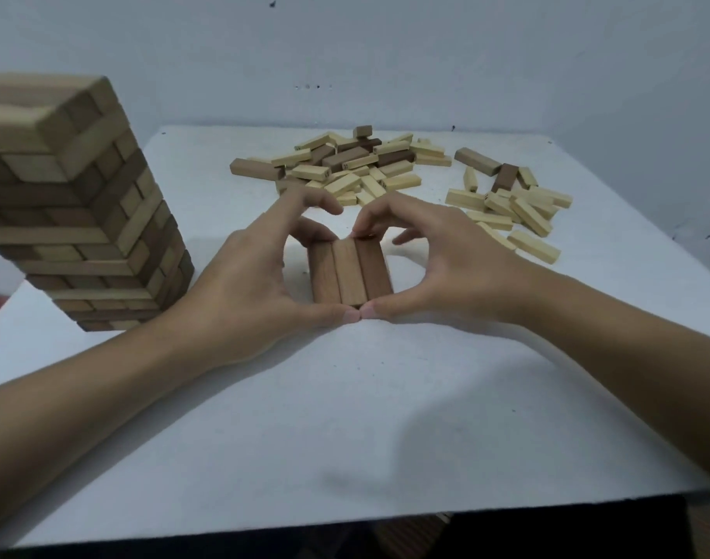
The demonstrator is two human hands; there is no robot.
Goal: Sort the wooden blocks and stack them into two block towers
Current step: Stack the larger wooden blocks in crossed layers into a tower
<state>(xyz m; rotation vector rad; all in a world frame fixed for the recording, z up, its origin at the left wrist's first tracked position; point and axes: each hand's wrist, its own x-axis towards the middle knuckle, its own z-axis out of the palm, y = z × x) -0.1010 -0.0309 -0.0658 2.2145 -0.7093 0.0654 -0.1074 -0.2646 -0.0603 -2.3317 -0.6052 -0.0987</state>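
left hand [256,276] and right hand [438,268] (thumbs touching) curl, seemingly pinching the block row [350,272].

You have one tall block tower [83,219], three brown blocks [350,272] lying side by side, one big heap [345,163] and one small heap [510,203] of loose blocks, too many to count, your left hand [256,288] and right hand [438,268], and one white table [345,417].

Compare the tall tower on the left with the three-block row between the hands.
The tall tower stands many layers high; the three-block row lies flat on the table. The tower is untouched; the left hand and right hand pinch the row. Both are brownish wood.
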